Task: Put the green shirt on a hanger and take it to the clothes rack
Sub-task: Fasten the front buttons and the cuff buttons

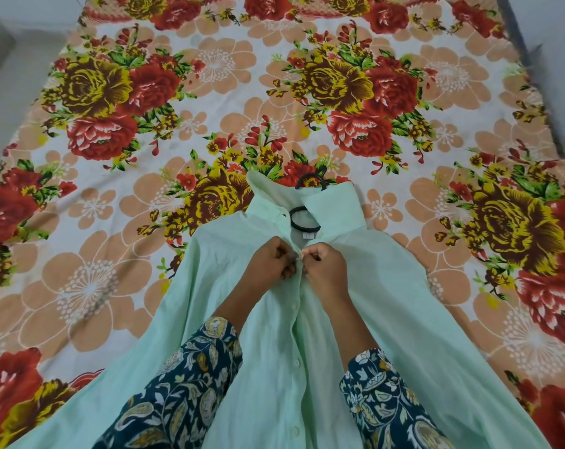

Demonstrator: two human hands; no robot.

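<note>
The pale green shirt [388, 286] lies front up on the bed, collar away from me. A black hanger [303, 218] sits inside it: its ring shows in the open neck and its hook pokes out past the collar. My left hand [271, 260] and my right hand [323, 264] meet at the button strip just below the collar. Each pinches one edge of the shirt front, fingers curled, with a white button between them. Further buttons run down the strip toward me.
A floral bedsheet [209, 92] in red, yellow and orange covers the whole bed. Pale floor or wall shows at the far left [2, 59] and at the top right corner. My patterned dark blue sleeves lie over the lower shirt.
</note>
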